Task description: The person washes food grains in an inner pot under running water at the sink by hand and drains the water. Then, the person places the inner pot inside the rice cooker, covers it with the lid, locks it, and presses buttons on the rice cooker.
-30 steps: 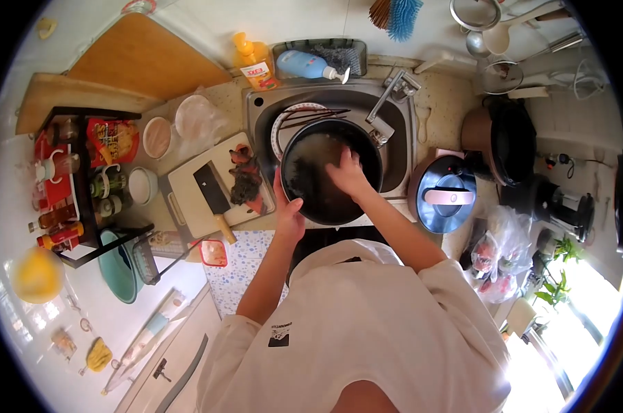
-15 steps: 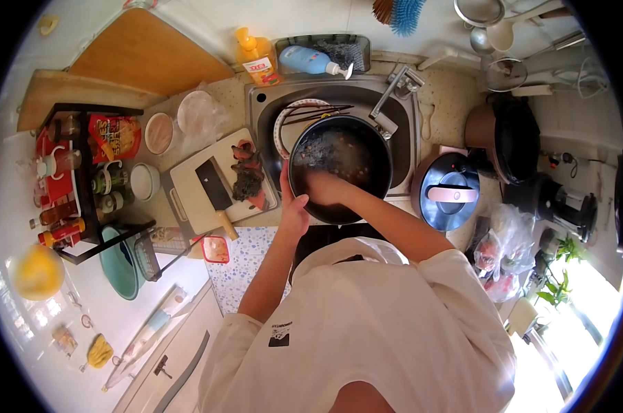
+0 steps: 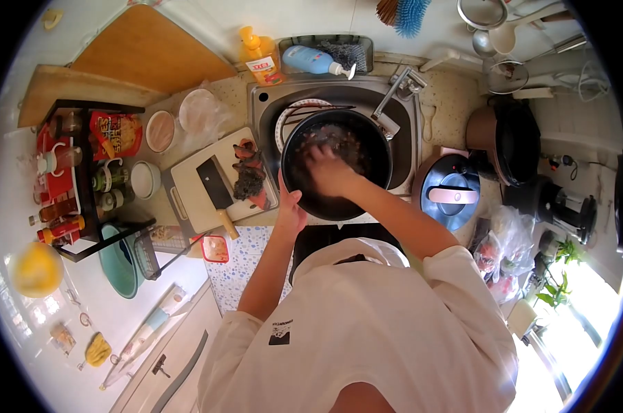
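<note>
A black pot rests over the sink, with dark, cloudy water and small bits inside. My left hand grips the pot's near left rim, thumb on the outer side. Inside the pot, my right hand has its fingers spread in the water; the fingertips are partly blurred. Behind the pot, a plate with a patterned rim and some chopsticks lies in the metal sink. The faucet reaches over the sink from the right.
Left of the sink, a cutting board bears a cleaver and dark reddish meat pieces. Soap bottles stand behind the sink. On the right are a lid with a pink handle and a brown pot.
My right hand has moved from the pot's left side toward its middle, and its fingers now show spread. The pot has tilted or shifted slightly left; my left hand stays on its rim.
</note>
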`<state>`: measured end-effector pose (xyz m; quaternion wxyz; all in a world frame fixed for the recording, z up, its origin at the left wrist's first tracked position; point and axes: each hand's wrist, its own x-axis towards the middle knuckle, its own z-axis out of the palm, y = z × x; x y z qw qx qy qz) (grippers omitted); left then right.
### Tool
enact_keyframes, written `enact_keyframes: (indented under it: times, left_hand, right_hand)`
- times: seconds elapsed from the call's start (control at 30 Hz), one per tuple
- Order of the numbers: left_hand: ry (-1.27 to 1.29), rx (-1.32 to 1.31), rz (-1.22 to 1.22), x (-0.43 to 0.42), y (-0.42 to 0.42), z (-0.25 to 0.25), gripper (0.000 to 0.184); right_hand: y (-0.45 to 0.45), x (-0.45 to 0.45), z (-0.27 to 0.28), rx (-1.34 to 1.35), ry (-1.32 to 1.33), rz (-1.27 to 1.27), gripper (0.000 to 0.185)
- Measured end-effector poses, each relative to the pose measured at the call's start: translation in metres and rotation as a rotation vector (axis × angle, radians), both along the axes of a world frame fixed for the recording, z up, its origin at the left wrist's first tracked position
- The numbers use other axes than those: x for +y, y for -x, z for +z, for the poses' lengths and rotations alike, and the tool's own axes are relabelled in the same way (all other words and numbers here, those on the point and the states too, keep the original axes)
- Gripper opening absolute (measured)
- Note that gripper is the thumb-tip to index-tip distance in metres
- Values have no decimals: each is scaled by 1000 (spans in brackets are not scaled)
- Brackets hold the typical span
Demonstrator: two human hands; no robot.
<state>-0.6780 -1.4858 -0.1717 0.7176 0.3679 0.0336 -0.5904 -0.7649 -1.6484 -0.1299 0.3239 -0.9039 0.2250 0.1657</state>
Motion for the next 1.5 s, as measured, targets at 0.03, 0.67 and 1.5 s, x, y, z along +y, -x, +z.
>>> enact_keyframes:
  times: [0.03, 0.67, 1.5]
  left_hand:
    - [-4, 13, 5, 0, 0, -1, 100]
    - [61, -69, -60, -11, 6, 19, 110]
    - [35, 8, -52, -4, 12, 13, 98]
  right_hand:
    - [4, 9, -13, -97, -8, 98, 45]
    - [24, 19, -22, 100, -175, 232, 38]
    - [38, -46, -2, 207, 73, -80, 54]
